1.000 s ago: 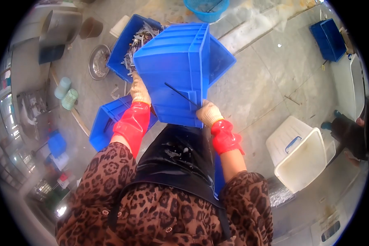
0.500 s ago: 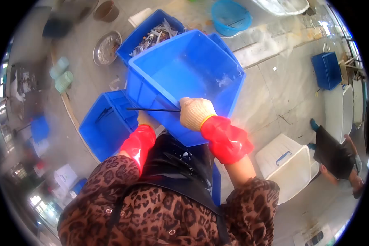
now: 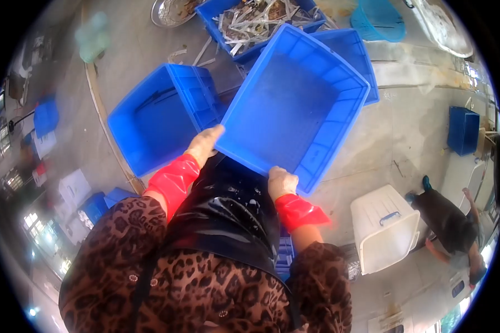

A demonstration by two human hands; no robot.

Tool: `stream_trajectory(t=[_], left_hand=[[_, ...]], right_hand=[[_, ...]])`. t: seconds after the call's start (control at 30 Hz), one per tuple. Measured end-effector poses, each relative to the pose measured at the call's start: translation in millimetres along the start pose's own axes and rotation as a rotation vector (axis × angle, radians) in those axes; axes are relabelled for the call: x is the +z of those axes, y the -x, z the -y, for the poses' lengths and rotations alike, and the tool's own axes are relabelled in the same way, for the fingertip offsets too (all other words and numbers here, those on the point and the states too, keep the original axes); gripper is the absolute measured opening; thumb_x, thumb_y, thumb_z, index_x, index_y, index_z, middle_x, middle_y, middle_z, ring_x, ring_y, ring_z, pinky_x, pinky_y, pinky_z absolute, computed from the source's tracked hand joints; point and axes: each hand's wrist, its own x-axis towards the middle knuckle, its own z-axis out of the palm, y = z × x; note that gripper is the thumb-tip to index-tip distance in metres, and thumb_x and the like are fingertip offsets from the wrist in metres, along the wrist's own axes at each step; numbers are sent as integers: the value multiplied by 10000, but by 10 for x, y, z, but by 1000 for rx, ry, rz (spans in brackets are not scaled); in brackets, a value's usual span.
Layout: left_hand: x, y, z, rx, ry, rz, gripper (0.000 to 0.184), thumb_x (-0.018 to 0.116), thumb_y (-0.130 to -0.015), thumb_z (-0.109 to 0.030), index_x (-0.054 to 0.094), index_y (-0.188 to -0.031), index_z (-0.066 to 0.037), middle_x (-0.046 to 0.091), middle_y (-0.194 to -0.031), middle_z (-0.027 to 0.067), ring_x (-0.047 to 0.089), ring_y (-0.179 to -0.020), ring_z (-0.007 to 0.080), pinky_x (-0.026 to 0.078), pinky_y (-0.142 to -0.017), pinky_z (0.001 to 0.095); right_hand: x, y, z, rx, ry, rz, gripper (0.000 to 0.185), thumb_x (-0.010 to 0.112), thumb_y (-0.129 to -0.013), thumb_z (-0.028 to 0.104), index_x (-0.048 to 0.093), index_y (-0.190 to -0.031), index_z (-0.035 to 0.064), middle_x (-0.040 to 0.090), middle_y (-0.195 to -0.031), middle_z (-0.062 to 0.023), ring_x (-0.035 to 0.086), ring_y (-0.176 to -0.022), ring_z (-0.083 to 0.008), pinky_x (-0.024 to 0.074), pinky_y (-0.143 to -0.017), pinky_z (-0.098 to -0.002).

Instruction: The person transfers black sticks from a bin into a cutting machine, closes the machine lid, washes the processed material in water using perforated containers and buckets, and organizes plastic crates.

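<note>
A large blue bin (image 3: pixel 283 105) hangs tilted in front of me, its open side toward me and its inside bare. My left hand (image 3: pixel 204 143), in a pale glove with a red cuff, is closed on the bin's lower left corner. My right hand (image 3: pixel 282 182), gloved the same way, grips the near edge at the bottom. Left of it, a second blue bin (image 3: pixel 155 119) lies on its side with a dark thin object inside. Behind the held bin is a blue bin of pale strips (image 3: pixel 255 25), with another blue bin (image 3: pixel 353 55) partly hidden.
A light blue basket (image 3: pixel 379 21) and a metal bowl (image 3: pixel 172 11) are at the far side. A white tub (image 3: pixel 384 230) stands at the right, near another person (image 3: pixel 447 222). A dark blue bin (image 3: pixel 463 130) is farther right.
The held bin has turned from its outside facing me to its open inside facing me. My right hand has moved along its rim, and the view has shifted.
</note>
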Motion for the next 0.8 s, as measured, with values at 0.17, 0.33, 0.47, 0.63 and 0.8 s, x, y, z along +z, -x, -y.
stream_trajectory(t=[0.17, 0.33, 0.47, 0.63, 0.8], left_hand=[[148, -279, 236, 19, -855, -208, 528, 477, -739, -380, 460, -1069, 32, 530, -1006, 206, 490, -975, 327, 354, -851, 346], [41, -530, 492, -242, -733, -83, 514, 443, -762, -357, 427, -1142, -13, 527, -1033, 174, 477, -1004, 305, 368, -834, 348], [249, -324, 224, 71, -695, -200, 434, 449, -764, -335, 501, -1060, -21, 580, -919, 144, 535, -900, 252, 406, -757, 304], [190, 100, -239, 501, -664, -343, 467, 500, -766, -371, 501, -1044, 4, 571, -911, 148, 537, -865, 226, 395, -771, 294], [58, 363, -206, 730, 269, -402, 462, 476, -818, -331, 448, -1109, 27, 509, -1050, 129, 511, -896, 205, 402, -786, 293]], right_hand=[[364, -60, 121, 96, 21, 128, 105, 507, -693, 107, 528, -793, 86, 575, -733, -72, 589, -585, -212, 449, -501, -354], [464, -31, -19, 73, 72, 61, 125, 514, -691, 140, 511, -791, 65, 549, -773, -100, 561, -577, -190, 424, -437, -353], [-59, -86, -235, -124, 109, 103, 83, 527, -673, 107, 516, -735, 53, 561, -659, -85, 584, -560, -214, 411, -407, -334], [-870, -119, -219, -194, -56, 404, 138, 472, -701, 94, 518, -811, 25, 582, -796, -157, 592, -697, -288, 460, -580, -365], [-1514, -220, -106, -227, -212, 219, 165, 498, -711, 139, 551, -816, 23, 585, -798, -181, 586, -732, -318, 465, -632, -370]])
